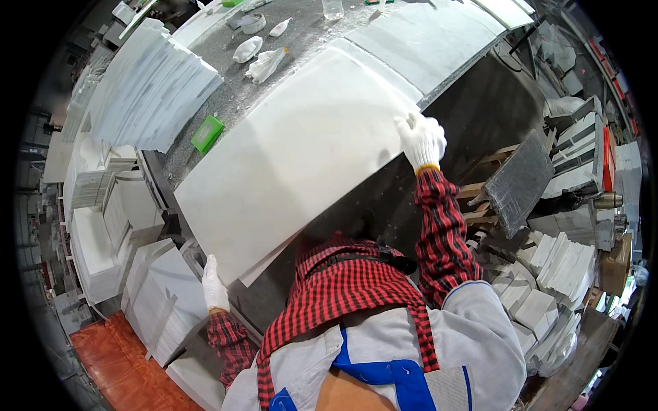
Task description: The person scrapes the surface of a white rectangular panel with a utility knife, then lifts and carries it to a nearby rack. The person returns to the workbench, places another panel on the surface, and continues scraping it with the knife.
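Note:
A large, thin white slab (295, 151), smooth like stone, lies slanted across the near edge of the grey worktable, its near long edge jutting toward me. At its near left corner my left hand (215, 286), in a white knit glove, grips the edge; part of the fingers is hidden. My right hand (420, 140), gloved alike, is closed around the slab's right end, with the fingers on top. Beneath the slab, the corner of a second white sheet (271, 259) shows. Another pale slab (428, 44) lies flat beyond the right end.
On the dusty worktable (236, 96) are a green box (207, 133), crumpled white cloths (266, 65), a tape roll (253, 24) and a clear cup (333, 8). Stacked slabs (154, 89) stand at the left. A dark board (517, 181) leans at the right, near stacked white pieces (565, 267).

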A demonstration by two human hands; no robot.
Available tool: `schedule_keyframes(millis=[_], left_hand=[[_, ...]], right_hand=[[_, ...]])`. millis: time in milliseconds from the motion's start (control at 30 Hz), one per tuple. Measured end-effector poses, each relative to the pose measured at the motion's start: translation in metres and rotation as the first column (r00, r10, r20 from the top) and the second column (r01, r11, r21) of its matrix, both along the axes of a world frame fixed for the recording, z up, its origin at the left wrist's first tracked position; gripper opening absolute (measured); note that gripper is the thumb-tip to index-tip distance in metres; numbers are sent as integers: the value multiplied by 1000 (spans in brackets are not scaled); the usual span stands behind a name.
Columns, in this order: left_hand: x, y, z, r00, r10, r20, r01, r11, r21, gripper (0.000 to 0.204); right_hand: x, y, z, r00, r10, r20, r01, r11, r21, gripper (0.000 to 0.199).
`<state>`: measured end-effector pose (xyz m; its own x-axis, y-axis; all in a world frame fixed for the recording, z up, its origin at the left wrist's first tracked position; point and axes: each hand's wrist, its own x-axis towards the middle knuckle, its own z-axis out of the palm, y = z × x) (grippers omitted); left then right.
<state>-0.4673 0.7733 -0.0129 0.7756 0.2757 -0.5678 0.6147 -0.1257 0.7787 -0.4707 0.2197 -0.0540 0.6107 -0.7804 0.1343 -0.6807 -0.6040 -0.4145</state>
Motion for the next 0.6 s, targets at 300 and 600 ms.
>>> schedule_keyframes(millis=[300,600], left_hand=[[43,40,-29,991,-132,11,132,991,-10,67],[53,46,-37,988,-142,-62,147,986,73,69]], right_hand=[[-19,-9,-15,982,180,52,-186,967,173,61],[1,-16,-7,955,259,-148,-207,933,293,63]])
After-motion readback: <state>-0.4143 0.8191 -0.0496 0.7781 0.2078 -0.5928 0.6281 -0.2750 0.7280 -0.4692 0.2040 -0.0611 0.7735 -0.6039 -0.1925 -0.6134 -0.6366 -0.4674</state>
